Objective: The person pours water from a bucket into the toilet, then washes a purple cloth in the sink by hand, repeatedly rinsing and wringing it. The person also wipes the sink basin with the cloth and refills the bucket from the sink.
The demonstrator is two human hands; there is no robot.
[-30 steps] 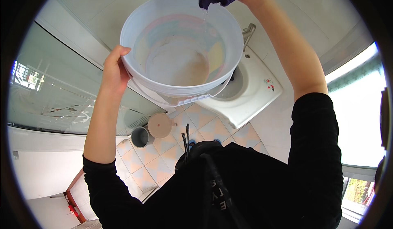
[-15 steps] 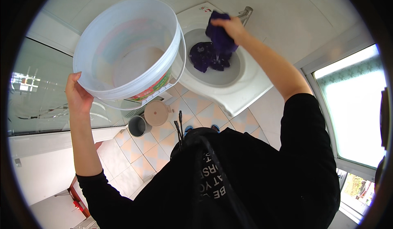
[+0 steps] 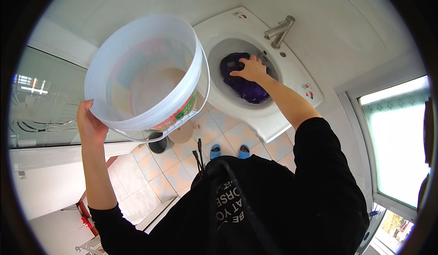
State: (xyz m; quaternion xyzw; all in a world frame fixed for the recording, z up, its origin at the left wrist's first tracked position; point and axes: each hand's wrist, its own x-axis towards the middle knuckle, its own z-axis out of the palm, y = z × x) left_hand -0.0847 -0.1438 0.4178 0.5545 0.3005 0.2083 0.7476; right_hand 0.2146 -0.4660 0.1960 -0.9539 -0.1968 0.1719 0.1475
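Note:
My left hand (image 3: 92,123) grips the near-left rim of a large, pale plastic bucket (image 3: 132,95), tilted so its inside shows, with a white handle hanging along its right side. The fingers behind the bucket wall are partly hidden. In the white sink (image 3: 212,36), wet dark purple cloth (image 3: 248,91) lies bunched in the basin. My right hand (image 3: 253,69) rests on top of the cloth with its fingers spread, not wrapped round it.
A metal faucet (image 3: 280,32) rises from the sink's far right. Below the bucket, a dark grey bin (image 3: 159,144) and a round beige lid (image 3: 181,134) sit on the tiled floor. A glass panel (image 3: 50,104) stands left, a bright window (image 3: 397,136) right.
My right hand has come down into the basin with the purple cloth it held raised, and its fingers have spread. The bucket stays in my left hand and appears slightly lower.

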